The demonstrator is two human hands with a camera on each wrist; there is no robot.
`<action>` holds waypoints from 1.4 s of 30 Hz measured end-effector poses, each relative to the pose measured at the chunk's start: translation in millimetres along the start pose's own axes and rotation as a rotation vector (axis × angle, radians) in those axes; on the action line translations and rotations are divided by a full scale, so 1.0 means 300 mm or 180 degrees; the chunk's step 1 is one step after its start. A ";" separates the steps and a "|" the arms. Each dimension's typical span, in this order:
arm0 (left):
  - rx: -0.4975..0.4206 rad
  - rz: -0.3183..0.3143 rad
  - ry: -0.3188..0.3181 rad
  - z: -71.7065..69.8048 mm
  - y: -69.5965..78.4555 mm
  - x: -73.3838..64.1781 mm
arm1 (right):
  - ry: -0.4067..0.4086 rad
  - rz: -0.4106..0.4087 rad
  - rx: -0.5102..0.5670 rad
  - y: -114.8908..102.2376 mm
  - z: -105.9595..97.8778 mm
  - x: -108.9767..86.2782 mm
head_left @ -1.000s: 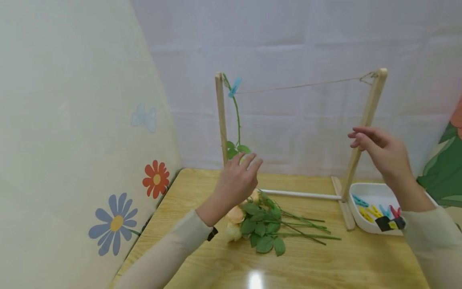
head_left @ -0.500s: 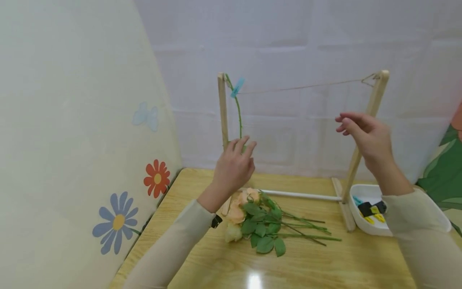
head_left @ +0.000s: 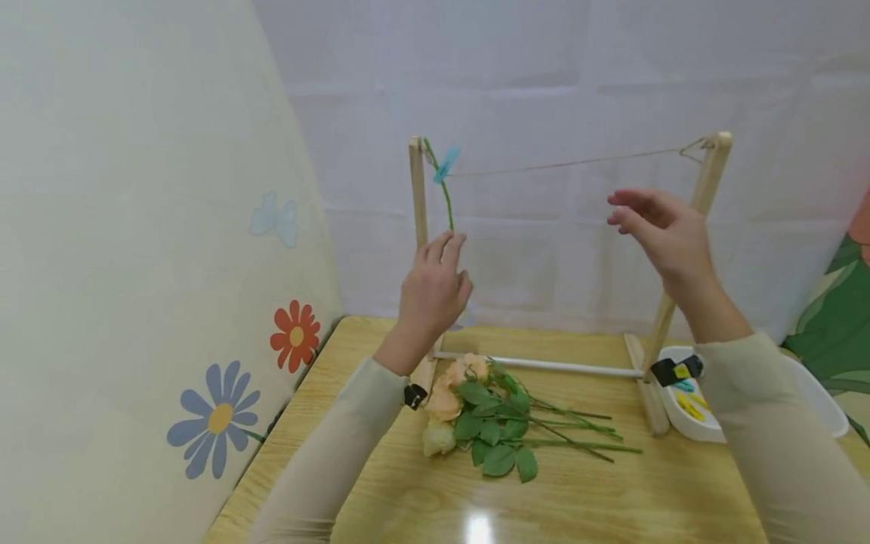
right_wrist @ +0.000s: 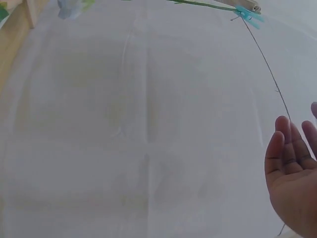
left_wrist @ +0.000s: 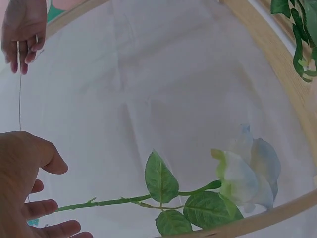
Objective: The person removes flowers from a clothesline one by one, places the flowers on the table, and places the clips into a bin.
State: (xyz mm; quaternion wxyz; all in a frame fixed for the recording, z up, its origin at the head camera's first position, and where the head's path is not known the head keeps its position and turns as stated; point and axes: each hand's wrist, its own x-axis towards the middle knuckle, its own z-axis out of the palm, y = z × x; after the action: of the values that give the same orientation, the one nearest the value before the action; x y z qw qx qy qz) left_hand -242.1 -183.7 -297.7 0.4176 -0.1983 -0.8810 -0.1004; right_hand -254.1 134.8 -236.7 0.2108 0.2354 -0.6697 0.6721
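A single pale blue-white rose [left_wrist: 252, 173] hangs head down by its green stem [head_left: 447, 204]. A light-blue clothespin [head_left: 446, 165] clips that stem to a thin string [head_left: 564, 164] near the left post. My left hand [head_left: 433, 291] is raised in front of the rose, with thumb and fingers apart and nothing held; in the head view it covers most of the leaves and bloom. Farther right, my right hand [head_left: 662, 234] hovers beside the right post, its fingers gently bent with nothing between them. In the right wrist view the string passes behind its fingers.
The string spans two wooden posts, left [head_left: 418, 196] and right [head_left: 710, 177], joined low by a white bar [head_left: 564, 366]. Several peach and cream roses [head_left: 445, 400] lie on the table before it. A white tub [head_left: 816, 389] at right holds yellow and blue clothespins [head_left: 689, 406].
My left hand has risen along the hanging rose, now covering its leaves. My right hand has moved left and upward, away from above the tub. The clipped stem has stayed in place.
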 end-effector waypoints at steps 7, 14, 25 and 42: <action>-0.0303 -0.0453 -0.0089 -0.001 -0.006 0.041 | -0.0123 0.0065 -0.0052 -0.025 0.049 0.041; -0.0769 -0.1054 -0.0490 -0.017 -0.016 0.081 | -0.0179 0.0039 -0.0017 -0.049 0.113 0.084; -0.1704 -0.1534 -0.0339 -0.003 -0.034 0.138 | -0.0281 0.0038 0.0065 -0.066 0.214 0.151; -0.2553 -0.1670 0.0230 0.053 -0.030 0.146 | -0.0492 0.0328 0.0375 -0.097 0.362 0.248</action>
State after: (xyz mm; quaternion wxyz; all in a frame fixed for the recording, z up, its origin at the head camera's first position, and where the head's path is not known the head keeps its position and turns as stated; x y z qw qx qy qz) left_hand -282.2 -174.9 -273.8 0.2991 -0.1111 -0.7780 -0.5412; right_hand -292.4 24.3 -169.7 0.1095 0.2638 -0.6544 0.7001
